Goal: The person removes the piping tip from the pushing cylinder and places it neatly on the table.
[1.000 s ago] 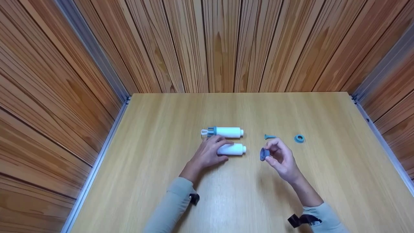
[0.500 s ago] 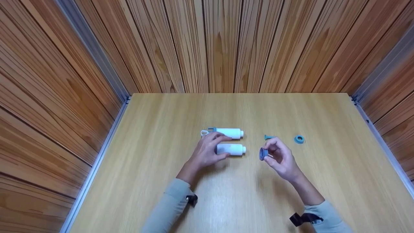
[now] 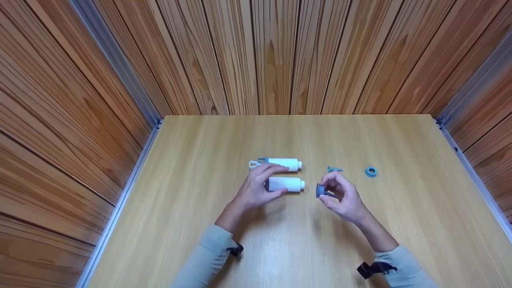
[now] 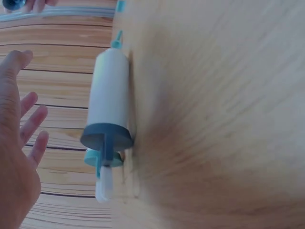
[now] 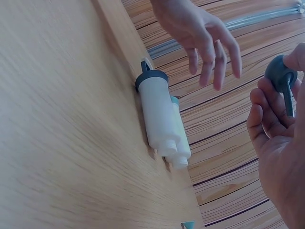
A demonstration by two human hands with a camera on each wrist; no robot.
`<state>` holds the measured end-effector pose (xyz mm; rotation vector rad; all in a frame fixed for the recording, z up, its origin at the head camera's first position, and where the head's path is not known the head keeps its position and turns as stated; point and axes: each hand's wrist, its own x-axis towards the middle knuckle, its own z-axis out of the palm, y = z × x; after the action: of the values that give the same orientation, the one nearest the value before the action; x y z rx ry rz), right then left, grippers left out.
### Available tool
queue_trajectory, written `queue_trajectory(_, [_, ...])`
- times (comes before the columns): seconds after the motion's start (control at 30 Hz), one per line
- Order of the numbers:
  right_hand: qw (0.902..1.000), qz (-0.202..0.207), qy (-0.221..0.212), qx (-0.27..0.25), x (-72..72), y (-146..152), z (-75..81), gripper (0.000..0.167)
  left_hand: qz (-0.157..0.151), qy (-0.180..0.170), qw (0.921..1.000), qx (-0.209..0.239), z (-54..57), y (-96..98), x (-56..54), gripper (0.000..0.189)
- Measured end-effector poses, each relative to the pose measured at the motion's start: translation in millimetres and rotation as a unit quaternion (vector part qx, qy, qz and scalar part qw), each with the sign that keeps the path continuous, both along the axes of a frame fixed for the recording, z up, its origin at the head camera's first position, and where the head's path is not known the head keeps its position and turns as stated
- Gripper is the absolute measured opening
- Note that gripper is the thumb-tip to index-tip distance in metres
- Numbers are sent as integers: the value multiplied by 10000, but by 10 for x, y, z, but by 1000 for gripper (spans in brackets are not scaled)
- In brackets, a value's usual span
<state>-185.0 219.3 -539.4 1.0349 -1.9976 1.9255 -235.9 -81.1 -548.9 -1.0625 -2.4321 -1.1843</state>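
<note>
My right hand point(image 3: 342, 198) pinches a dark blue-grey cap with a thin stem point(image 5: 280, 75) between thumb and fingers, raised above the table. My left hand point(image 3: 258, 188) hovers over the near white bottle point(image 3: 286, 184), its fingers loosely spread and apart from the bottle, as the right wrist view point(image 5: 205, 43) shows. This bottle lies on its side, neck to the right, with a dark collar point(image 4: 106, 136) on its other end. Behind it lies a similar white bottle point(image 3: 289, 164) with a teal collar and a white loop, partly hidden by my left fingers.
A small teal funnel-like piece with a thin stem point(image 3: 334, 169) lies behind my right hand. Farther right is a teal ring-shaped cap point(image 3: 371, 172). Wood-panelled walls point(image 3: 276, 56) and metal rails point(image 3: 116, 196) border the wooden table point(image 3: 400, 140).
My left hand has come off the near bottle, its fingers spreading. My right hand has moved slightly left and turned the dark cap, so its stem now shows.
</note>
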Motion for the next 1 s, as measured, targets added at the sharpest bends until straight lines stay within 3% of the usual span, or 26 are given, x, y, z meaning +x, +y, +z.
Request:
queue_trajectory(0.33, [9995,-214,-231,63,11,-53,-26,35,-237,-198,9988,389,93,60,103,56])
queue_trajectory(0.6, [9988,-322,-317,177,-1,-97,-31,36,-420,-467,9958,666,166,112,168,48])
queue_trajectory(1.0, [9972,-355,-590,293,-8,-161,-61,34,-534,-319,9935,957,184,211,237,37])
